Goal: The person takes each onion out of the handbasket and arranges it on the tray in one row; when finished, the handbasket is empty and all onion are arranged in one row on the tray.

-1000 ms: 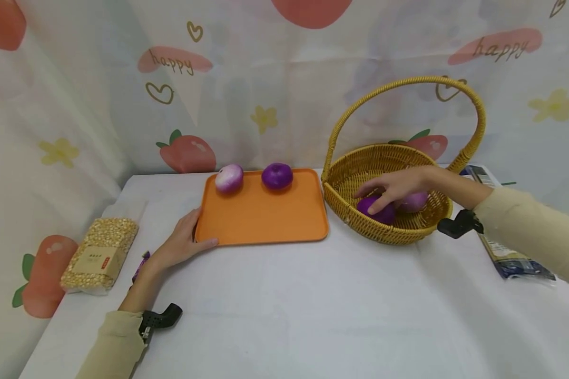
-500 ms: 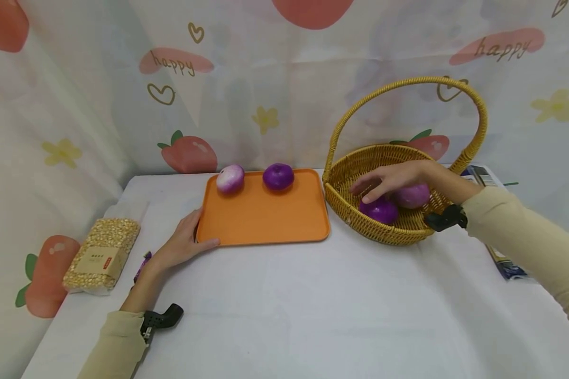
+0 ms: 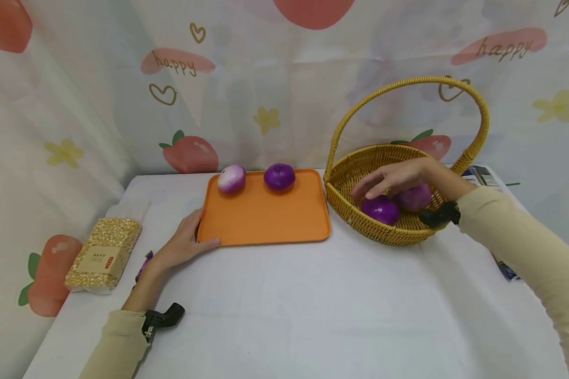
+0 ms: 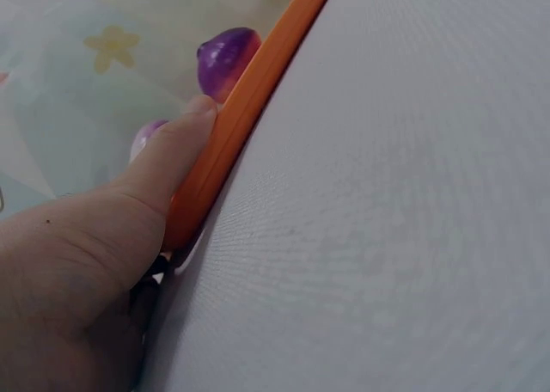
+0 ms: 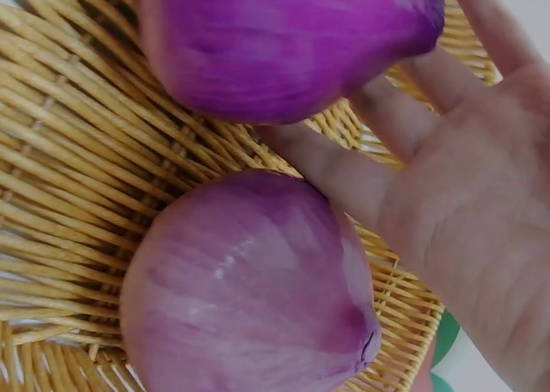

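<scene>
An orange tray [image 3: 265, 221] lies on the white table with a pale purple-white onion [image 3: 231, 178] and a dark purple onion [image 3: 279, 176] at its far edge. My left hand [image 3: 182, 245] rests at the tray's near-left corner. In the left wrist view its thumb [image 4: 172, 164] lies straight along the tray rim [image 4: 249, 100]. My right hand [image 3: 384, 181] hovers open inside the wicker basket [image 3: 398, 237], just above a dark purple onion [image 3: 381, 209] and a lighter purple onion [image 3: 414, 198]. The right wrist view shows the spread fingers [image 5: 464, 194] beside both onions, gripping neither.
A bag of corn kernels [image 3: 103, 254] lies at the table's left edge, with a small purple wrapper [image 3: 143, 265] beside my left wrist. A dark blue packet [image 3: 479, 176] sits behind the basket on the right. The tall basket handle [image 3: 408, 84] arches over my right hand.
My right hand has lifted off the dark purple onion in the basket and now hovers slightly higher. My left hand and the tray have not moved.
</scene>
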A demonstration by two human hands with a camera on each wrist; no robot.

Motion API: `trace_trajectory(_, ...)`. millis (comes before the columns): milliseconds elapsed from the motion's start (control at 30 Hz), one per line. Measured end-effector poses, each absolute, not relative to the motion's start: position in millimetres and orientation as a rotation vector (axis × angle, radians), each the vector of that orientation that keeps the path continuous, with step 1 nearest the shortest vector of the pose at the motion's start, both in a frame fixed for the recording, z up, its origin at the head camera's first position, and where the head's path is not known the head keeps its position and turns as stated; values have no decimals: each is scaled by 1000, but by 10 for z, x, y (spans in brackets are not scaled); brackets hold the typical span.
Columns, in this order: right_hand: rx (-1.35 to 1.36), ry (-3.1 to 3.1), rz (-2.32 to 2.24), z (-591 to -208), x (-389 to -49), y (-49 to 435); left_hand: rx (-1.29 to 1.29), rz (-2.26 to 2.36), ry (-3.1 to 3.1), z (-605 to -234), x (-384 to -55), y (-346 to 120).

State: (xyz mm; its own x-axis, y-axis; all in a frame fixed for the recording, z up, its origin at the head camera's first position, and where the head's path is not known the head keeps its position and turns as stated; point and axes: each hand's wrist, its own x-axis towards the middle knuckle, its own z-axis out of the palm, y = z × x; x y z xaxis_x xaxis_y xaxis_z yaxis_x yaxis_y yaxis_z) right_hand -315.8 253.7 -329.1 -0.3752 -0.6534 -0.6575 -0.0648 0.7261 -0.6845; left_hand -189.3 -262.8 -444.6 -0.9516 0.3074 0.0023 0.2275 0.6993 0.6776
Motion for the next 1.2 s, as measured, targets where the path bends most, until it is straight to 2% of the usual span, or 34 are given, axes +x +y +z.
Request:
trace_trajectory(967, -519, 1701, -671, -3403, -3204, 2617, 413, 1097, 2784, -4442, -1880, -2619)
trace_trajectory(1200, -433, 1698, -749, -3387, -3158, 2652, 417, 1094, 2786, -4433, -1881, -2613)
